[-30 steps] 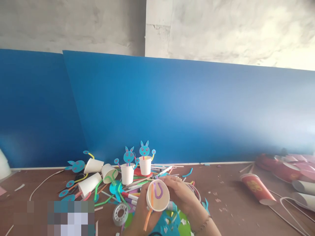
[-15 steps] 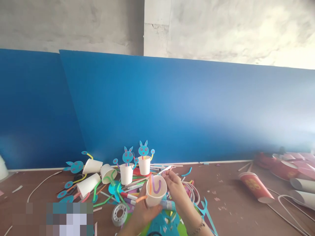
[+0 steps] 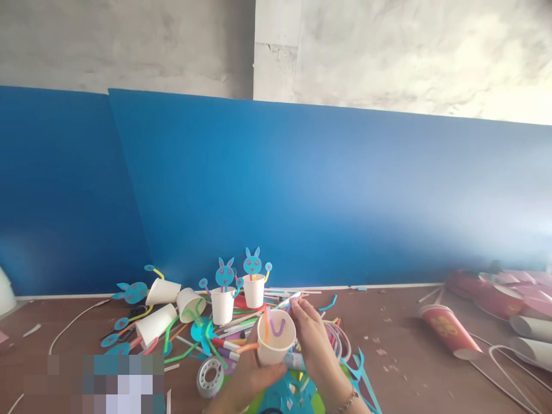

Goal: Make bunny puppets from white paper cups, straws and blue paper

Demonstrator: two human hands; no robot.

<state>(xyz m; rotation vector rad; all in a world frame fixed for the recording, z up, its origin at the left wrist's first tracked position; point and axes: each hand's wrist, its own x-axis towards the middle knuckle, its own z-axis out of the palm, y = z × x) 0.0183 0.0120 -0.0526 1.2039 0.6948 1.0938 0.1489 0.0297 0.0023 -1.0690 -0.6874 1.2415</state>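
My left hand (image 3: 254, 374) is wrapped around a white paper cup (image 3: 278, 352), its open mouth tilted toward me. Inside the cup a purple bendy straw (image 3: 276, 332) curves in a U. An orange bendy straw (image 3: 248, 348) runs over the inner wall and sticks out at the left. At the cup's right rim, my right hand (image 3: 308, 325) pinches what looks like the purple straw's outer end, partly hidden by the fingers. Behind stand two white cups (image 3: 222, 307) with blue paper rabbit heads (image 3: 225, 276) on straws.
More cups (image 3: 156, 325) with straws and blue cutouts lie on their sides at left. A tape roll (image 3: 210, 377), loose straws, markers and paper scraps crowd the brown table (image 3: 401, 374). Red cups (image 3: 451, 332) and white cables lie at right; a blue panel (image 3: 302, 195) stands behind.
My right hand has shifted slightly along the cup's right rim, and purple now shows at its fingertips. The cup has moved slightly right and down in my left hand.
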